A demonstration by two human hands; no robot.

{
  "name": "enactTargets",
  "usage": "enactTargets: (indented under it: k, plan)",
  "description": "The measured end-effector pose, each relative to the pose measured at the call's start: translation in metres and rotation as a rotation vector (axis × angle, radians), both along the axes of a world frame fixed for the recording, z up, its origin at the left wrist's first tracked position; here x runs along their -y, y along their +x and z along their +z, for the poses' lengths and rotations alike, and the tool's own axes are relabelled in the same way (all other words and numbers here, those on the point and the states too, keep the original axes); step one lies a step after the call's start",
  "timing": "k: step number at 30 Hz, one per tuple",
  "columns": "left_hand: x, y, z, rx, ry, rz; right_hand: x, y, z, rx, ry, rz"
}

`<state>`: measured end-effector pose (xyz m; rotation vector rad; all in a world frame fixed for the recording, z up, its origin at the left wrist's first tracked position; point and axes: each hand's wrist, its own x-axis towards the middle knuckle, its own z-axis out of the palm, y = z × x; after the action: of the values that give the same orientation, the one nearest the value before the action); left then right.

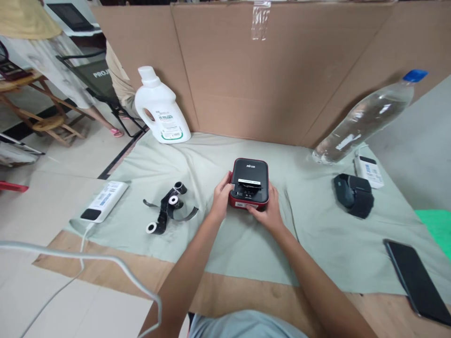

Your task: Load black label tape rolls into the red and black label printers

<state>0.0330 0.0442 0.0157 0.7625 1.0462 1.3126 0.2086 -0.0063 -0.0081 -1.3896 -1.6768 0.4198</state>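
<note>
A small black label printer (251,171) with a red lower edge sits between my two hands in the middle of the cloth. A white strip of paper shows at the slot in its top. My left hand (221,193) grips its left side, thumb near the front corner. On the right side, my right hand (269,209) wraps round the printer, with its thumb on the front face. Whether the printer rests on the cloth or is slightly raised, I cannot tell. Left of it lie rolls of black ribbon (162,211), partly unwound and tangled, with white cores.
A white jug (162,110) and a tilted water bottle (366,119) stand against the cardboard wall (264,84). White power banks lie left (107,199) and right (368,169). A black strap device (353,195) and a phone (417,279) are at right. A white cable (105,257) crosses lower left.
</note>
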Motion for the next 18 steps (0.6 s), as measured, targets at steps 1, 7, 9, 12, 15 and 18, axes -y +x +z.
enactTargets:
  k: [1,7,9,12,15,18]
  plan:
    - [-0.001,0.000,0.000,0.003,0.005,0.000,0.000,0.000,-0.001,-0.003,0.001,0.001]
    - [0.001,0.006,-0.006,-0.054,0.088,0.010,0.000,-0.001,-0.006,0.004,0.000,-0.021]
    - [0.004,0.008,-0.011,-0.063,0.122,0.031,0.002,0.001,-0.004,0.009,0.007,-0.009]
    - [0.008,0.011,-0.019,-0.070,0.211,0.079,0.002,0.007,0.010,-0.007,0.045,0.015]
    - [0.010,0.013,-0.025,-0.060,0.277,0.093,-0.005,0.018,0.035,-0.010,0.085,0.015]
    - [0.010,0.013,-0.027,-0.038,0.304,0.105,-0.027,0.024,0.066,0.134,0.025,0.048]
